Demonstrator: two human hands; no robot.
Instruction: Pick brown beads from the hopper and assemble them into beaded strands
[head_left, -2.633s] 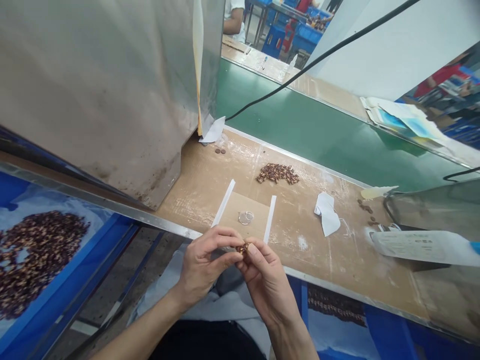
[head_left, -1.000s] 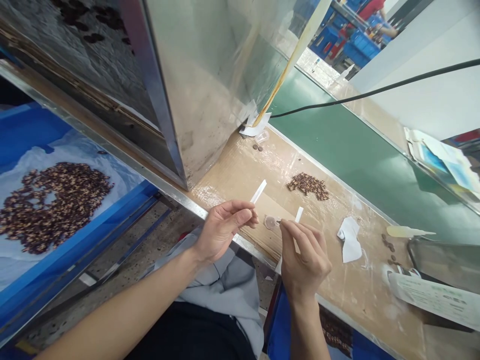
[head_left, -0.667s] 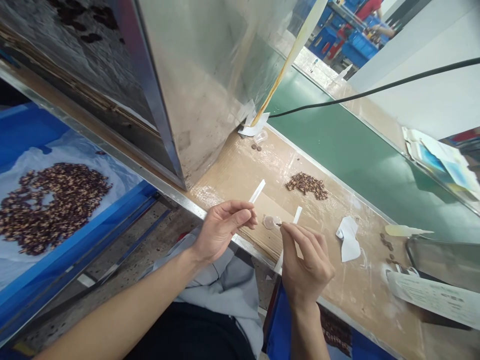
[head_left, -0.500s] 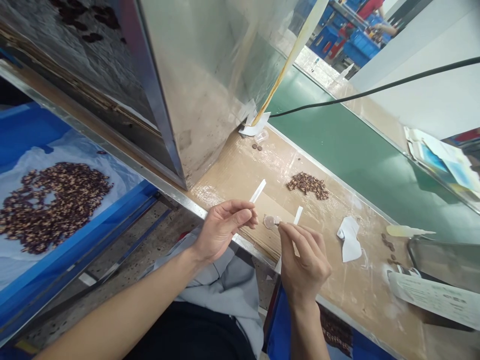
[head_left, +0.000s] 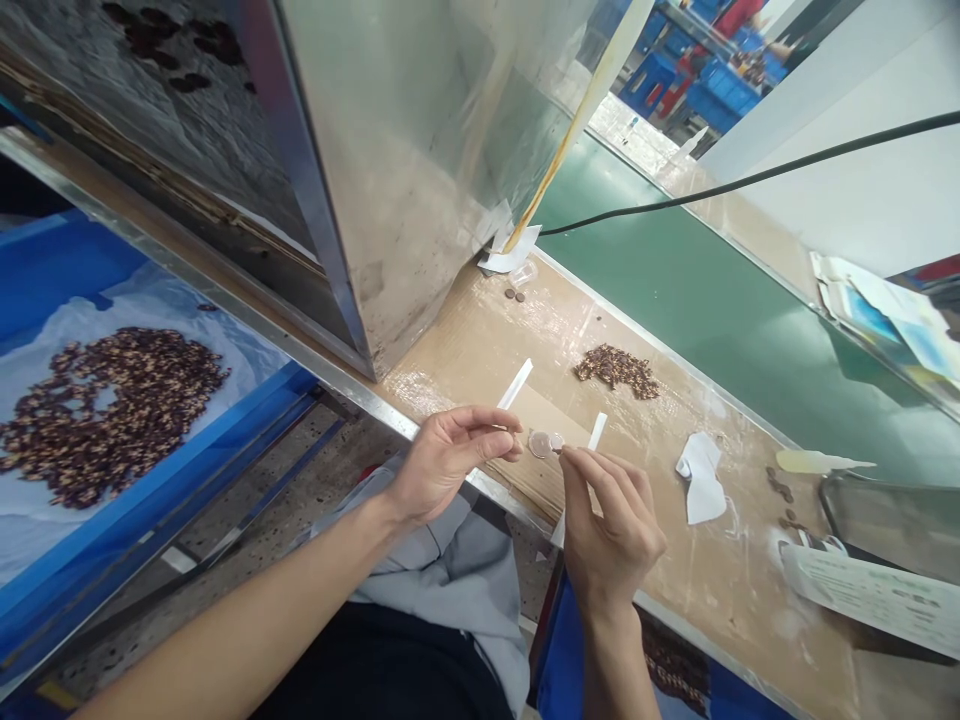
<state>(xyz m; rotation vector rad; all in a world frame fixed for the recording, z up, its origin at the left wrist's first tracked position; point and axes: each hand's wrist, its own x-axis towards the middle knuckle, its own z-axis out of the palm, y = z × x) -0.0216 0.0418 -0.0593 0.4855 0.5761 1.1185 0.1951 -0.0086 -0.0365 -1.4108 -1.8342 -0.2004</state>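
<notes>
At the bench's near edge, my left hand (head_left: 454, 460) is closed, thumb against the fingertips; anything held there is too small to make out. Opposite it, my right hand (head_left: 611, 525) pinches a tiny dark item that I cannot identify. Between the two hands is a pair of small clear round discs (head_left: 541, 444), right by the right fingertips. Beneath them lies a piece of cardboard (head_left: 536, 410), with a white strip (head_left: 515, 384) on its left and another white strip (head_left: 598, 431) on its right. Behind it sits a heap of small brown-and-tan pieces (head_left: 616, 371).
A metal box (head_left: 420, 180) stands at left on the bench. A blue tray (head_left: 255, 410) below holds many brown pieces. To the right are crumpled white paper (head_left: 701, 478), a pale squeeze bottle (head_left: 817, 461) and a printed sheet (head_left: 877, 595). A black cable (head_left: 720, 190) crosses behind.
Both hands have shifted very slightly to the right, and the view has moved a little. The discs and the brown heap stay where they were.
</notes>
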